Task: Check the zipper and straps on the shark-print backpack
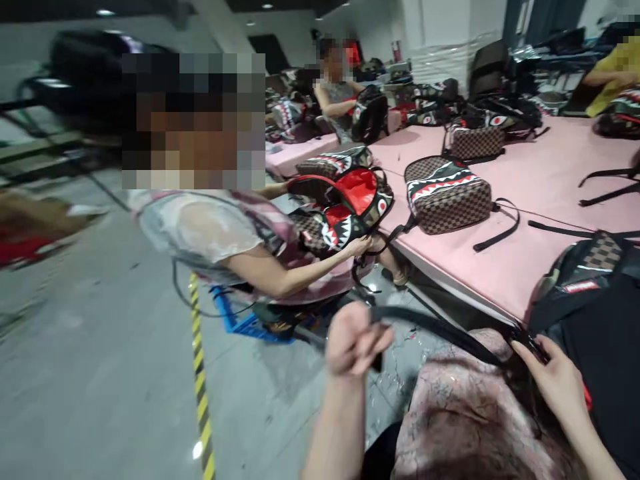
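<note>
My left hand [356,341] is closed in a fist around a black strap [435,325], slightly blurred by motion. The strap stretches across my lap toward my right hand [555,380]. That hand pinches a black strap buckle [531,345] at the side of a black backpack [583,333]. The backpack leans against the table edge at the right and carries a checkered patch and a red label. Its lower part runs out of the frame. Beneath the strap lies a pink patterned apron [460,413] over my lap.
A seated co-worker [260,260] at my left holds an open shark-mouth backpack [345,210]. On the pink table [540,180] are a brown checkered backpack [450,197] and loose straps. Yellow-black tape [200,380] marks the floor. Other people work farther back.
</note>
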